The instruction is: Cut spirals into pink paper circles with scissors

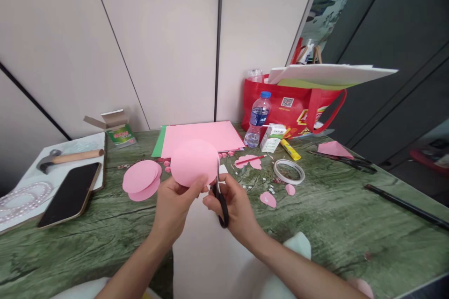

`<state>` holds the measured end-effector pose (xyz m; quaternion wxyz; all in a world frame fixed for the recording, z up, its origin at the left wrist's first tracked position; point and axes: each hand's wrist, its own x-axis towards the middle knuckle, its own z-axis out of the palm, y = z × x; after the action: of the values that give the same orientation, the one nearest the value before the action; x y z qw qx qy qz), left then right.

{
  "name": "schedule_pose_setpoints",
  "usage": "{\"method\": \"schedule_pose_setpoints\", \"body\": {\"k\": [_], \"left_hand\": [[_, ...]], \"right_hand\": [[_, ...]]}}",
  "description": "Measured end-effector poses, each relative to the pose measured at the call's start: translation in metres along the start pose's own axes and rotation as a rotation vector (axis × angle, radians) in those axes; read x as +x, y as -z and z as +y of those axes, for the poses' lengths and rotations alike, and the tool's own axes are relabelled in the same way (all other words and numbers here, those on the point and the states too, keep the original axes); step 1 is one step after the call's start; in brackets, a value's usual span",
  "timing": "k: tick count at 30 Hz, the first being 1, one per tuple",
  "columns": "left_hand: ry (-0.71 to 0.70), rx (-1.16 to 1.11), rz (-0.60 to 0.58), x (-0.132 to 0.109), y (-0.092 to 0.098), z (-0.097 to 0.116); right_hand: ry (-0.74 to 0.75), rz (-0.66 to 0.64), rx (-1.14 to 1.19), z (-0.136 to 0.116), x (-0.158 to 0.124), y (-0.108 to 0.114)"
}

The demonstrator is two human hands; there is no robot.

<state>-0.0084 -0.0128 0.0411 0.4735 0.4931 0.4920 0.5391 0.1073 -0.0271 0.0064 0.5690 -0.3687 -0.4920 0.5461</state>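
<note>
My left hand (175,205) pinches a round pink paper disc (193,162) by its lower edge and holds it up above the green table (336,215). My right hand (233,205) grips black-handled scissors (220,198), whose blades meet the disc's right edge. A stack of cut pink circles (141,178) lies on the table left of my hands. Behind the disc lie pink paper sheets (203,136) on a green sheet.
A phone (71,193), a hammer (70,157) and beads rest on a board at the left. A water bottle (257,119), small carton, glue stick (290,149), tape ring (289,171), pink scraps and a red bag (298,107) stand to the right. Dark sticks lie far right.
</note>
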Motion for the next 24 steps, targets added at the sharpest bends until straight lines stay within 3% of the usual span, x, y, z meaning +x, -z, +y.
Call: {"method": "schedule_pose_setpoints", "body": {"k": [6, 16, 24], "left_hand": [[0.005, -0.061, -0.014, 0.0008, 0.0009, -0.0037], [0.006, 0.028, -0.027, -0.0001, 0.0008, 0.0037], [-0.033, 0.129, -0.078, 0.0013, 0.0071, 0.0045]], "right_hand": [[-0.017, 0.02, -0.004, -0.0052, -0.0018, -0.002], [-0.041, 0.005, 0.034, -0.0037, -0.0023, -0.0043], [0.054, -0.024, -0.032, -0.006, -0.0011, 0.0019]]}}
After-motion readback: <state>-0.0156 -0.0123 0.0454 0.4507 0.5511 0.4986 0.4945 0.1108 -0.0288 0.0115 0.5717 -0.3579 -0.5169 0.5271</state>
